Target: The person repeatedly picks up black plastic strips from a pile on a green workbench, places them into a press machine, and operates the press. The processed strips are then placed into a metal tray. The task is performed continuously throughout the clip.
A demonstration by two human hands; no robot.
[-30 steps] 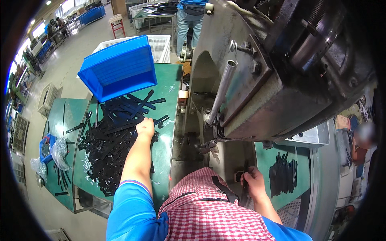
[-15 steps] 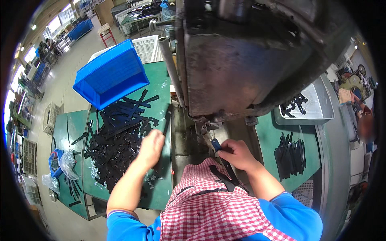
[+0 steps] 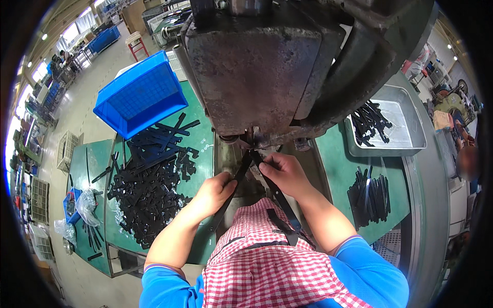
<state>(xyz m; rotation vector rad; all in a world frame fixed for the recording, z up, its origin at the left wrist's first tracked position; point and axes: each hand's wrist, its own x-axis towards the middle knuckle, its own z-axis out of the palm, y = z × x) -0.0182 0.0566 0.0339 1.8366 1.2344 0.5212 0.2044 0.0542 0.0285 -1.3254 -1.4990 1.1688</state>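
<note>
My left hand (image 3: pixel 213 195) is closed on a flat black strip (image 3: pixel 224 210) that slants up toward the foot of a heavy metal press (image 3: pixel 251 77). My right hand (image 3: pixel 287 174) pinches a second dark strip (image 3: pixel 279 196), with a small pale spot on it. The upper ends of both strips meet under the press head, where the contact is too dark to make out. The lower end of the right strip comes down over my checked apron (image 3: pixel 272 246).
Left, a green table (image 3: pixel 200 128) bears a heap of black parts (image 3: pixel 149 195) and a tilted blue bin (image 3: pixel 138 92). Right stand a metal tray (image 3: pixel 405 149) of black pieces and a bundle of strips (image 3: pixel 371 200). A bent metal bar (image 3: pixel 190 77) rises beside the press.
My left hand has brought its strip from the left table to below the press. My right hand has moved slightly up and left; the blue-handled tool at its fingers no longer shows there. My view has shifted.
</note>
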